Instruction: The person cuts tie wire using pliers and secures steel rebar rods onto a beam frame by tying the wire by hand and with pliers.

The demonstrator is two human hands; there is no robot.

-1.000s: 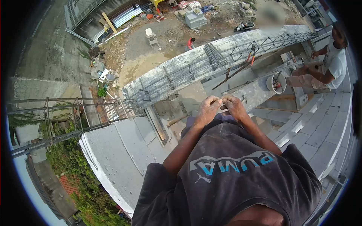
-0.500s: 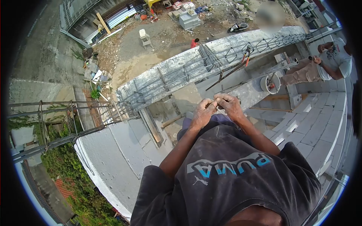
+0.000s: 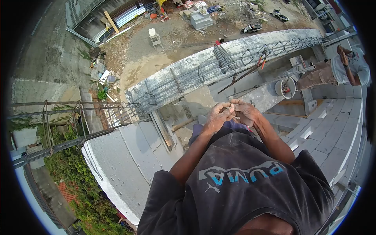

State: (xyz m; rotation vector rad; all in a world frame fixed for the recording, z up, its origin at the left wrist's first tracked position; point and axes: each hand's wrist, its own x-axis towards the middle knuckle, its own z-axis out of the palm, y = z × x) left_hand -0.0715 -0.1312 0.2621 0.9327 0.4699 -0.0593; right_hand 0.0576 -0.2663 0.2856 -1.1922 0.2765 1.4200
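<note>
My left hand (image 3: 218,118) and my right hand (image 3: 245,112) meet in front of my dark shirt (image 3: 246,184), fingertips pinched together. A small, thin, pale thing (image 3: 235,117) shows between them, too small to name. The fingers of both hands are bent inward and partly hide one another. Beyond the hands lies a grey plank (image 3: 260,95), which neither hand touches.
A white bucket (image 3: 285,88) stands by a co-worker (image 3: 348,66) on the right. Long-handled cutters (image 3: 261,60) lean by the rebar cage (image 3: 199,74) on the concrete beam. Pale block walls (image 3: 129,154) flank me; more rebar (image 3: 43,152) juts out at left.
My hands stay together, with the fingers turned slightly and the thin pale thing now showing more. The co-worker's hand has risen. The whole view has shifted a little.
</note>
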